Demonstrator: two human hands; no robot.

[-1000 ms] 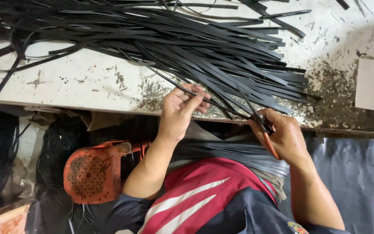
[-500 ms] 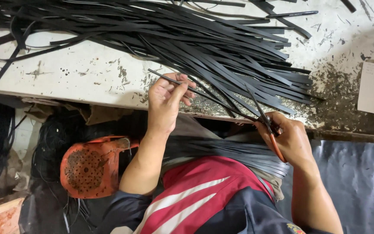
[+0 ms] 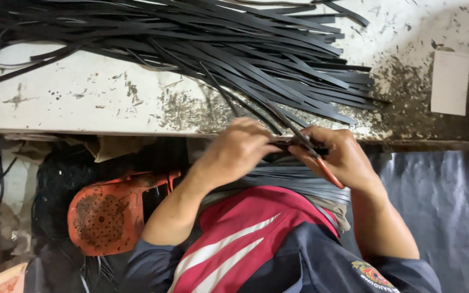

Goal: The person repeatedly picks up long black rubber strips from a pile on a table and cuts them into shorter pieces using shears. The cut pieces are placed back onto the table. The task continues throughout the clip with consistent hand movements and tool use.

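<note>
My left hand (image 3: 237,152) is closed on a thin black strip (image 3: 278,144) at the table's front edge, right beside my right hand. My right hand (image 3: 340,157) grips scissors with orange handles (image 3: 329,173); their blades (image 3: 294,133) point up and left toward the strip. A large pile of long black strips (image 3: 218,49) lies spread over the white, stained table (image 3: 82,103). A flat bundle of cut black strips (image 3: 299,182) rests across my lap, under both hands.
A small white card (image 3: 449,81) lies on the table at right, among dark debris. An orange perforated basket (image 3: 109,214) sits below the table at left, with tangled black offcuts around it. Dark plastic sheeting (image 3: 441,201) covers the floor at right.
My left hand has come down and right from the table's surface to meet my right hand at the edge, bringing the strip with it. The scissors shifted slightly left.
</note>
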